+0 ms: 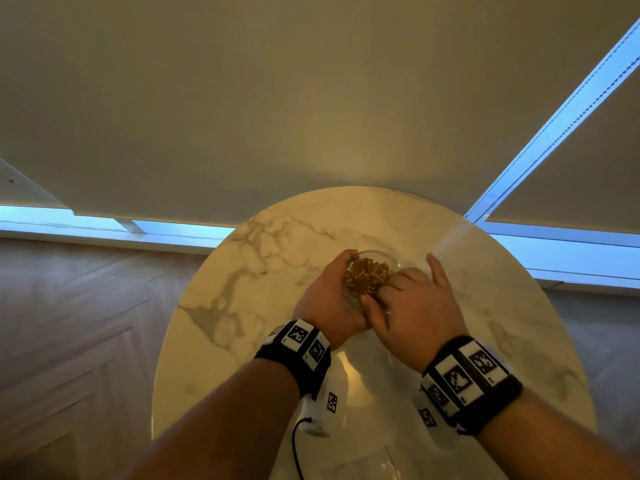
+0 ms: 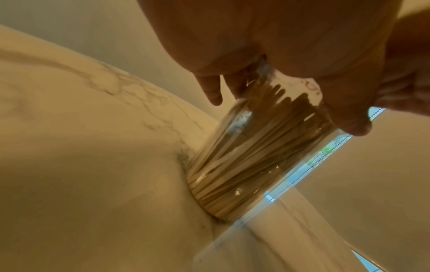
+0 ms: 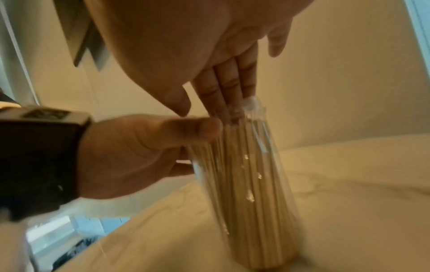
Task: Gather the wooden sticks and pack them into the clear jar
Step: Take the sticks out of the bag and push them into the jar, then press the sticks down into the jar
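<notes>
While the left hand (image 1: 329,299) wraps the upper wall of the jar (image 2: 251,147), fingers curled round the glass near its mouth, the right hand (image 1: 415,306) lies flat, with straightened fingers (image 3: 223,86) on the stick ends at the rim; thumb and little finger are spread clear. The right hand grasps nothing; it appears to be tamping or levelling.

Jar: at centre of the head view, upright on the table (image 1: 242,271), base in contact with the marble in both wrist views. Contents: sticks (image 1: 369,277), densely packed, standing roughly vertical, slightly fanned toward the top. Ends sit about level with the mouth. No loose sticks are visible on the marble, so gathering is judged essentially complete, with seating the bundle as the step in hand.

Risks, judged from this state:
- The jar is tall, narrow and grasped high. Off-centre downward pressure could tip it or skate the base on the polished marble if the left hold slackens.
- The pack looks tight. Forcing proud sticks down may snap them, or wedge them crosswise at the mouth.
- Glass on stone: a tip-over risks breakage and a full spill.
- Lifting the right hand abruptly could drag up sticks caught against the fingers.

Lower edge of the head view: a second clear vessel (image 1: 374,462), partly cut off; contents cannot be told.
</notes>
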